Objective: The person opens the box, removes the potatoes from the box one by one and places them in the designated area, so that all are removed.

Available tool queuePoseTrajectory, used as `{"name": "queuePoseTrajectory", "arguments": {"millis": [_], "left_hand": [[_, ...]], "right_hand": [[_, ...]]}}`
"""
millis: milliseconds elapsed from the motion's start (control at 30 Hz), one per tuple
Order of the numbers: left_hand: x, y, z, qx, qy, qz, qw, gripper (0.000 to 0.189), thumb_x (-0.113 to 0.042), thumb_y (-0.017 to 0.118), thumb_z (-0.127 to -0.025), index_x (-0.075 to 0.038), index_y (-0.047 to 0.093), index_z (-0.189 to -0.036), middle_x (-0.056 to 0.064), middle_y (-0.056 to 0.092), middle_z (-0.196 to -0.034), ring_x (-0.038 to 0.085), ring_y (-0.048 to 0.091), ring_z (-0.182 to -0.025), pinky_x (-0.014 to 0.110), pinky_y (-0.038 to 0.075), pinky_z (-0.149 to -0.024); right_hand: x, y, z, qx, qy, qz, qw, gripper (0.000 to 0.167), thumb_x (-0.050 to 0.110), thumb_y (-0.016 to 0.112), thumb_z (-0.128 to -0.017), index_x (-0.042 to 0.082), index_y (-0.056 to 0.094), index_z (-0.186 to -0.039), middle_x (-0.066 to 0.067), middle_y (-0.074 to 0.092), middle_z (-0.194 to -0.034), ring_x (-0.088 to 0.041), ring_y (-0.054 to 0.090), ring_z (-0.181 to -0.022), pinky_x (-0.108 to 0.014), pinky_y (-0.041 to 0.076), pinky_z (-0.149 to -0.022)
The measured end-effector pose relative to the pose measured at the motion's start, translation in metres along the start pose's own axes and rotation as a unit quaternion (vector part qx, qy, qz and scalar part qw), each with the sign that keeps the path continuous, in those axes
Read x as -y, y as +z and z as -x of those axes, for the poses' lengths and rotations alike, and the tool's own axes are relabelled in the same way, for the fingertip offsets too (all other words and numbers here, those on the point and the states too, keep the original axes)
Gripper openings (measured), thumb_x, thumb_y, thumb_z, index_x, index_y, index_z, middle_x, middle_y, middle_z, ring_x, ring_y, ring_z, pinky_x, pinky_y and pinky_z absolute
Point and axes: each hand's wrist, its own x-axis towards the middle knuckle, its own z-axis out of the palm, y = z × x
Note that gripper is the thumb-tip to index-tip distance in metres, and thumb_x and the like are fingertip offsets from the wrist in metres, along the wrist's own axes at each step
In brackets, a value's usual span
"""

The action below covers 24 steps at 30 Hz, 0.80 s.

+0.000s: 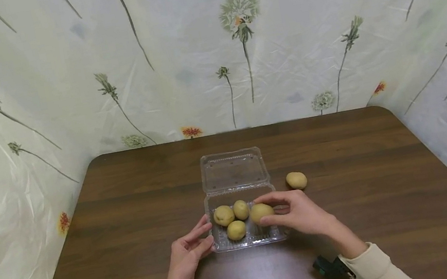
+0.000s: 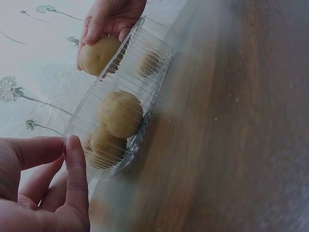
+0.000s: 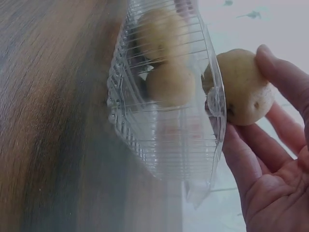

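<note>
A clear plastic clamshell container (image 1: 249, 242) lies on the table with its lid (image 1: 234, 171) folded back, away from the person. Inside sit three potatoes, a larger one (image 1: 224, 215), a small one (image 1: 241, 210) and one nearer the front (image 1: 236, 230). My left hand (image 1: 183, 259) pinches the container's left rim between thumb and finger, as the left wrist view shows. Between the thumb and fingers of my right hand (image 1: 304, 212) is another potato (image 1: 261, 213), held over the right part of the container, close to its rim (image 3: 219, 92) in the right wrist view.
One loose potato (image 1: 296, 180) rests on the brown wooden table (image 1: 367, 174), right of the container and just beyond my right hand. A dark device (image 1: 331, 267) is at the right wrist, by the light sleeve (image 1: 373, 267). Dandelion-patterned sheeting (image 1: 193, 65) surrounds the table.
</note>
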Motion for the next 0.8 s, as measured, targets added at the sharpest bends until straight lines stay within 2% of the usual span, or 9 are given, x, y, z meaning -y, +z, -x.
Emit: {"name": "queuePoseTrajectory", "arguments": {"millis": [233, 433, 667, 800], "left_hand": [[-0.001, 0.002, 0.001, 0.000, 0.002, 0.012, 0.9999, 0.035, 0.004, 0.067, -0.089, 0.008, 0.063, -0.123, 0.004, 0.053, -0.141, 0.010, 0.062, -0.077, 0.025, 0.056, -0.077], [-0.001, 0.002, 0.001, -0.001, 0.000, 0.015, 0.9999, 0.035, 0.004, 0.067, -0.089, 0.008, 0.063, -0.124, 0.004, 0.053, -0.142, 0.010, 0.062, -0.077, 0.025, 0.056, -0.078], [-0.002, 0.002, 0.001, 0.004, 0.001, 0.019, 0.9998, 0.035, 0.005, 0.068, -0.088, 0.009, 0.063, -0.123, 0.004, 0.054, -0.141, 0.010, 0.062, -0.076, 0.025, 0.056, -0.077], [-0.002, 0.002, 0.001, 0.006, 0.002, 0.017, 0.9998, 0.035, 0.005, 0.068, -0.088, 0.009, 0.062, -0.123, 0.004, 0.054, -0.141, 0.010, 0.062, -0.077, 0.025, 0.056, -0.077]], "right_hand": [[0.000, -0.006, 0.003, -0.015, 0.005, -0.034, 0.9993, 0.047, 0.021, 0.079, -0.084, 0.003, 0.064, -0.125, -0.008, 0.063, -0.126, -0.025, 0.059, -0.116, -0.031, 0.052, -0.092], [-0.002, -0.012, 0.007, -0.035, 0.020, -0.034, 0.9986, 0.048, 0.020, 0.080, -0.083, 0.002, 0.064, -0.124, -0.010, 0.063, -0.126, -0.027, 0.061, -0.114, -0.030, 0.052, -0.091], [-0.006, -0.016, 0.013, -0.055, 0.026, -0.026, 0.9978, 0.043, 0.021, 0.080, -0.082, 0.010, 0.067, -0.122, -0.006, 0.066, -0.122, -0.024, 0.062, -0.112, -0.029, 0.052, -0.091], [-0.009, -0.017, 0.015, -0.064, 0.021, -0.039, 0.9970, 0.042, 0.018, 0.080, -0.083, 0.010, 0.067, -0.121, -0.008, 0.065, -0.123, -0.024, 0.063, -0.110, -0.031, 0.053, -0.090]]}}
